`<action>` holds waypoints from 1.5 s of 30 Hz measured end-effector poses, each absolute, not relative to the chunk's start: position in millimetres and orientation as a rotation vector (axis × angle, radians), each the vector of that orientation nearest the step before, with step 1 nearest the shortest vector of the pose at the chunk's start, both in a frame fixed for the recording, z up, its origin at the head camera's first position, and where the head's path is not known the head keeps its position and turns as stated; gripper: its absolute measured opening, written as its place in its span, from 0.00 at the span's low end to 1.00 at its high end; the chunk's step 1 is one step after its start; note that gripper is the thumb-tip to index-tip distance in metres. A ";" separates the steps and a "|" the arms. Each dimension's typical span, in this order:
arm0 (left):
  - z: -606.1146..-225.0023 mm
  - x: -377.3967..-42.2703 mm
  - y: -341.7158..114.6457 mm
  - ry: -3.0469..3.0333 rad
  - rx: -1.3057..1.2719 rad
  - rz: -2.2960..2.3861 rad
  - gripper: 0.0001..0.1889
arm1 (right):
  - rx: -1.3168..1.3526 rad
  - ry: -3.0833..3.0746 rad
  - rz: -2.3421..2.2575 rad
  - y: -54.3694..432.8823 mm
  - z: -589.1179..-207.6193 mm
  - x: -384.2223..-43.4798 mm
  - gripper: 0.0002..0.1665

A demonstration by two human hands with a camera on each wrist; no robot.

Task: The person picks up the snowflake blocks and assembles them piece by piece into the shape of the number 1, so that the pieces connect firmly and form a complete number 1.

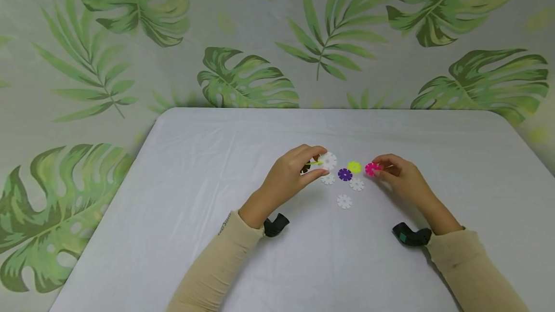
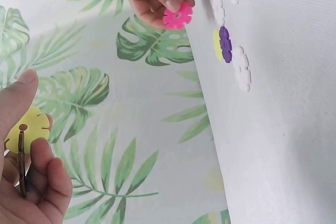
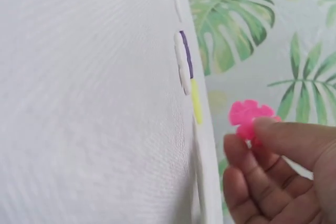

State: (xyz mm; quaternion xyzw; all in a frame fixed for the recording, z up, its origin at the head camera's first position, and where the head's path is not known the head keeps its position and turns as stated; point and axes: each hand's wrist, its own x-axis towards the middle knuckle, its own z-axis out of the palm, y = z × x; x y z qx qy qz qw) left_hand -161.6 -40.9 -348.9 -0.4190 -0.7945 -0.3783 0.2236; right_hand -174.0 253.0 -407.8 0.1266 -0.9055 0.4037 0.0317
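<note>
Left grip (image 1: 288,172) pinches joined slotted discs (image 2: 35,120); right grip (image 1: 402,176) pinches a pink slotted disc (image 1: 370,168) by its three-o'clock rim, leaving its nine-o'clock slots exposed.

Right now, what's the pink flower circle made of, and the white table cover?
The pink disc looks like plastic, smooth and fairly matte: its color is even and its edge neatly notched. The white table cover is probably cloth, dull-finished, judging by faint creases and fine texture; thin plastic is possible.
</note>
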 end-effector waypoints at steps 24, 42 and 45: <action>-350.3 -163.0 -41.0 -2.211 -1.146 -1.023 0.19 | 0.513 -2.589 1.297 227.9 -352.4 -183.0 0.10; -350.3 -163.2 -42.8 -2.216 -1.138 -1.022 0.19 | 0.656 -2.491 1.358 194.2 -334.2 -170.5 0.08; -350.4 -163.1 -42.7 -2.221 -1.131 -1.015 0.19 | 0.688 -2.484 1.333 191.9 -334.3 -167.5 0.07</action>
